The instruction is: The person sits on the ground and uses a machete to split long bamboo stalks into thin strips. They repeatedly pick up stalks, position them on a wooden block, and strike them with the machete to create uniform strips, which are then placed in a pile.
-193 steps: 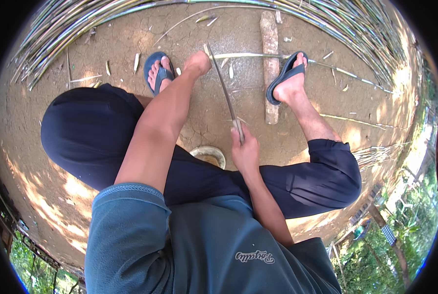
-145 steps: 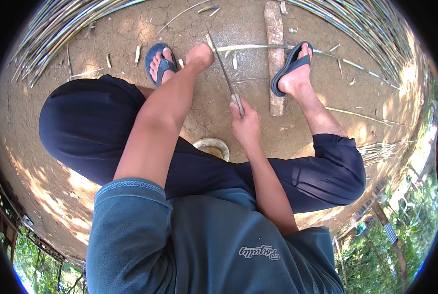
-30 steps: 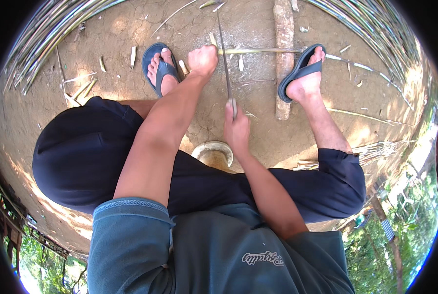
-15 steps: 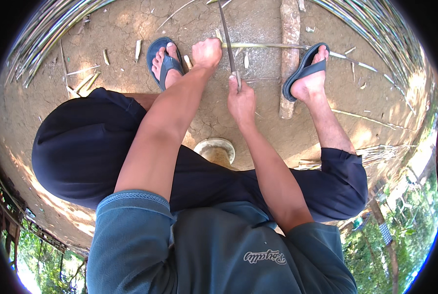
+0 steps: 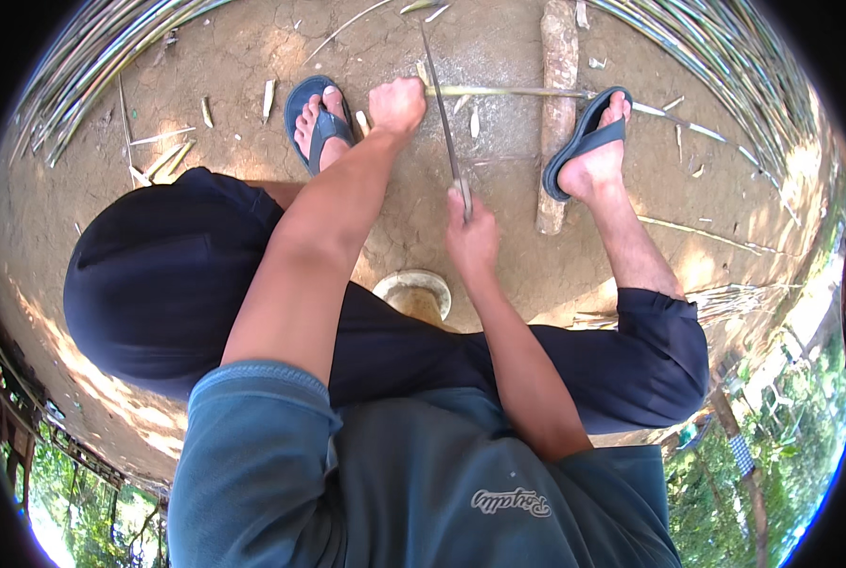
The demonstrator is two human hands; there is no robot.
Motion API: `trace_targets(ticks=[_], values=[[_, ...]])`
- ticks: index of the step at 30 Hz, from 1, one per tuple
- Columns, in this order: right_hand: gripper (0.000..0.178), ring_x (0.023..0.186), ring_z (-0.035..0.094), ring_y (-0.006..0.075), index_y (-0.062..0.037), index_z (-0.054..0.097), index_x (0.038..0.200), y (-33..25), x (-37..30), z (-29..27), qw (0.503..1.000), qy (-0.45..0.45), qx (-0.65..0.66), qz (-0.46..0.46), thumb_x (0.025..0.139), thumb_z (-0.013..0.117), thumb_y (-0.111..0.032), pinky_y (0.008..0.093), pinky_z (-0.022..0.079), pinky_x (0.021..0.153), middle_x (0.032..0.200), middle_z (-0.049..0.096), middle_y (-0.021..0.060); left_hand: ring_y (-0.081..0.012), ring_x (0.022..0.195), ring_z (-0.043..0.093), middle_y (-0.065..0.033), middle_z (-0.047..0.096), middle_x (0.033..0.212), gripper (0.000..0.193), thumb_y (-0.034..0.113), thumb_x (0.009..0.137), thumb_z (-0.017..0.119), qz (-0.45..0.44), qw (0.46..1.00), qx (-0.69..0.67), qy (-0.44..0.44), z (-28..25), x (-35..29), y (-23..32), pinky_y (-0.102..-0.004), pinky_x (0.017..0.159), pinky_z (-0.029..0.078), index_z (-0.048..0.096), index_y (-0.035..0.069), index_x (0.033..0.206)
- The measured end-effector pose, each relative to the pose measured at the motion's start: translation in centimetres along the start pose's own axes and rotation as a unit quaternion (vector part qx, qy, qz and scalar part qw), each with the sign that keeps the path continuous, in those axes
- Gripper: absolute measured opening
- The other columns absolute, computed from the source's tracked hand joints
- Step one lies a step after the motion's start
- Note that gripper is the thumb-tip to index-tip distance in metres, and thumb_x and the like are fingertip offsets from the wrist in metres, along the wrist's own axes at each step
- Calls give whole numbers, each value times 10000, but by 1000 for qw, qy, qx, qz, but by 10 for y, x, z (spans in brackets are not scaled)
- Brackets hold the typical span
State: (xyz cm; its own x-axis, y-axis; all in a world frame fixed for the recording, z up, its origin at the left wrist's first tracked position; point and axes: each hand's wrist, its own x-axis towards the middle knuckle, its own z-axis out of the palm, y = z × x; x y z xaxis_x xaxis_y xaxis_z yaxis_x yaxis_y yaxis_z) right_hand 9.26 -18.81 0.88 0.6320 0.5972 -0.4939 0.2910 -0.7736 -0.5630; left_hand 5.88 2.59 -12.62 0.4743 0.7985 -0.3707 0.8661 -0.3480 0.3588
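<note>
A person sits low over bare, cracked earth ground (image 5: 498, 256), knees apart in dark trousers, a blue sandal (image 5: 317, 121) on the left foot and another blue sandal (image 5: 586, 142) on the right foot. A printed logo in pale script sits on the front of the grey-blue shirt (image 5: 423, 483), near the lower edge of the view; no packages or signs show.

The left hand (image 5: 397, 104) reaches far forward with the arm almost straight, its fingers curled shut around the left end of a thin bamboo strip (image 5: 513, 92). The strip lies level across the ground, running right from the fist, over a short wooden log (image 5: 557, 114), to the toes of the right sandal.

The right hand (image 5: 470, 237) is nearer, forearm bent at the elbow, fingers wrapped tightly round the handle of a long knife (image 5: 445, 123). The blade points away from the person and crosses the strip just right of the left fist.

A round pale stool rim (image 5: 413, 289) shows between the thighs. Long bamboo strips (image 5: 726, 85) are heaped along the far right, more bamboo strips (image 5: 91, 66) at the far left, and small offcuts (image 5: 269, 97) lie scattered near the left sandal.
</note>
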Motion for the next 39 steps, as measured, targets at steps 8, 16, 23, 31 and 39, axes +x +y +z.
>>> trace_targets(ticks=[8,16,23,31,39], values=[[441,813,665,433,-15,646,1155,16,-27,-2,999,-17,-23,35,947,543,-390,496,517,715,838,670,261,-375,767,695,-184,698,797,174,211,801,585,-8,999,2,44,8,-2,-6,-478,698,547,719,102,825],[430,814,661,435,-59,654,1164,4,-13,-22,999,-29,-1,36,947,539,-411,498,509,701,828,665,263,-221,653,600,-104,619,733,425,308,798,684,38,960,-78,-265,-43,44,-21,-352,609,490,665,54,1139],[460,798,657,438,-45,658,1135,2,-23,-20,998,-44,18,38,936,544,-443,490,509,693,816,655,272,-85,441,379,70,444,553,341,362,890,474,-153,752,-408,-495,-65,36,-43,-263,448,336,660,100,1003],[508,824,643,446,-14,674,989,-3,-24,-34,998,-37,18,55,925,539,-500,505,515,742,855,661,268,-119,553,491,3,544,675,319,341,976,565,-116,763,-504,-386,-27,29,-85,-274,513,415,630,31,942],[470,885,654,428,-13,650,1031,-3,-38,-47,987,-86,38,130,950,509,-454,532,504,780,907,673,259,-122,573,508,11,507,698,204,274,985,567,-85,842,-405,-346,-5,36,-76,-272,514,416,561,97,1086]])
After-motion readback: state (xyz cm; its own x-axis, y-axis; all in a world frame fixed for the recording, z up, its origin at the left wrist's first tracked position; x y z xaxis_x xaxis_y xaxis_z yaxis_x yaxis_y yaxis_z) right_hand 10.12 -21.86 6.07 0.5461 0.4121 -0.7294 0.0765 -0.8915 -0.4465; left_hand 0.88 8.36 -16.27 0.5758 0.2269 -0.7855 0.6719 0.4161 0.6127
